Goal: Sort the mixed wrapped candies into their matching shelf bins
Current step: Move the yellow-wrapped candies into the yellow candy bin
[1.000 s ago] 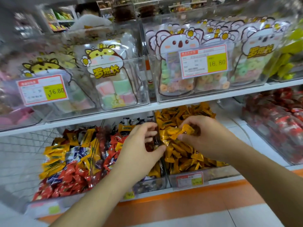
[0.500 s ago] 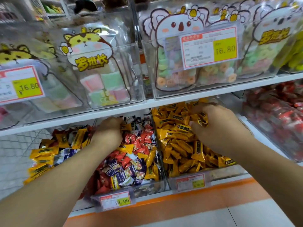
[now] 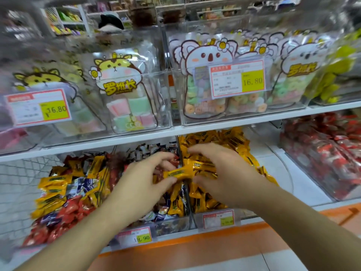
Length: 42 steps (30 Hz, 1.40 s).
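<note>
Plenty remains: clear plastic mixed bin holds yellow, red, blue wrappers. Left hand pinches yellow wrapped candy; right hand, fingers loosely curled, reaches for it.

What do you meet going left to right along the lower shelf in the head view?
Mixed pile of yellow, red and blue candies → left hand pinching a yellow candy → right hand over the bin of yellow candies → bare white shelf → bin of red candies.

Upper-shelf koala pouches, hamster marshmallow pouches, yellow price tags, orange floor stripe.
</note>
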### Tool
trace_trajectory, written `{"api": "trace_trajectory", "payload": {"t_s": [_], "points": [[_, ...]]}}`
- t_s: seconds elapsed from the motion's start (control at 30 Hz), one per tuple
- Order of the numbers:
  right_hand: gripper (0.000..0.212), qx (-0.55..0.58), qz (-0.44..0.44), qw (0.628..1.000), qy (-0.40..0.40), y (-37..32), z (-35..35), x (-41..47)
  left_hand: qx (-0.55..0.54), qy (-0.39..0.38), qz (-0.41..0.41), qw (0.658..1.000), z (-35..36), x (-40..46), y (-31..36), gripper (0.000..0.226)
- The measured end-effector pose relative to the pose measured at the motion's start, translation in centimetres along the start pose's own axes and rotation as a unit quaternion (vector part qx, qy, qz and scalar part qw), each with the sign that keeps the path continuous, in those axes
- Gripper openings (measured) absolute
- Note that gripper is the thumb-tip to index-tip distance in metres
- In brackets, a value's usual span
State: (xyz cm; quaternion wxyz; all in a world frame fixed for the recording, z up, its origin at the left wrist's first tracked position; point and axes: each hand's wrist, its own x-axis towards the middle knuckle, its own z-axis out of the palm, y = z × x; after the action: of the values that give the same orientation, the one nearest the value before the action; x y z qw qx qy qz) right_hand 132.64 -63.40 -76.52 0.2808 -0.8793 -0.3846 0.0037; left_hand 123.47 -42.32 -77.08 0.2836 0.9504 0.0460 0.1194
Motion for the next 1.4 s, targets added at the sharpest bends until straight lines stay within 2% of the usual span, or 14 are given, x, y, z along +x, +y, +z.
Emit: {"api": "trace_trajectory", "payload": {"t_s": [0.1, 0.17, 0.23, 0.3, 0.4, 0.6, 0.73, 0.83, 0.97, 1.1, 1.2, 1.3, 1.4], "points": [[0.023, -0.019, -0.03, 0.999, -0.014, -0.5, 0.6, -0.5, -0.053, 0.0, 0.007, 0.999, 0.5, -1.4, 1.3, 0.049], [0.013, -0.025, -0.031, 0.999, -0.006, -0.4, 0.7, -0.6, -0.066, 0.01, 0.002, 0.998, 0.6, -2.0, 1.1, 0.047], [0.017, -0.036, -0.016, 0.999, 0.024, 0.1, 0.6, -0.6, -0.049, 0.029, -0.01, 0.998, 0.5, -2.3, 0.1, 0.043], [0.032, -0.068, 0.016, 0.995, 0.067, 0.9, 0.3, -0.3, 0.003, 0.042, -0.023, 0.999, 0.1, -2.0, -1.6, 0.037], [0.054, -0.097, 0.082, 0.989, 0.079, 1.2, -0.1, 0.2, 0.092, 0.044, -0.051, 0.994, -0.5, -1.1, -4.8, 0.037], [0.041, -0.091, 0.091, 0.989, 0.067, 1.3, 0.6, 0.6, 0.225, -0.025, -0.056, 0.972, 0.3, 0.6, -6.6, 0.043], [0.035, -0.087, 0.09, 0.991, 0.052, 1.3, 1.0, 0.8, 0.249, -0.014, -0.029, 0.968, 0.5, 0.6, -7.2, 0.035], [0.035, -0.086, 0.084, 0.991, 0.051, 1.2, 1.0, 0.8, 0.205, 0.037, -0.021, 0.978, 0.2, 0.2, -7.2, 0.028], [0.042, -0.06, 0.052, 0.995, 0.061, 0.2, 1.0, 0.5, 0.07, 0.106, -0.024, 0.992, -0.5, -0.7, -5.1, 0.028], [0.046, 0.025, -0.005, 0.999, 0.034, -2.0, 1.2, -0.1, 0.0, 0.101, 0.018, 0.995, -0.4, -1.9, -1.2, 0.027], [0.034, 0.049, -0.027, 0.998, 0.021, -3.0, 1.5, -0.5, -0.05, 0.079, 0.03, 0.995, 0.3, -2.4, 0.7, 0.028], [0.015, 0.033, -0.008, 0.999, 0.041, -2.9, 0.8, -0.9, -0.076, 0.069, 0.021, 0.995, 0.8, -2.6, 1.2, 0.033], [0.009, 0.014, 0.044, 0.996, 0.076, -1.9, -0.6, -1.0, -0.102, 0.069, -0.021, 0.992, 1.1, -2.6, 0.0, 0.039]]}}
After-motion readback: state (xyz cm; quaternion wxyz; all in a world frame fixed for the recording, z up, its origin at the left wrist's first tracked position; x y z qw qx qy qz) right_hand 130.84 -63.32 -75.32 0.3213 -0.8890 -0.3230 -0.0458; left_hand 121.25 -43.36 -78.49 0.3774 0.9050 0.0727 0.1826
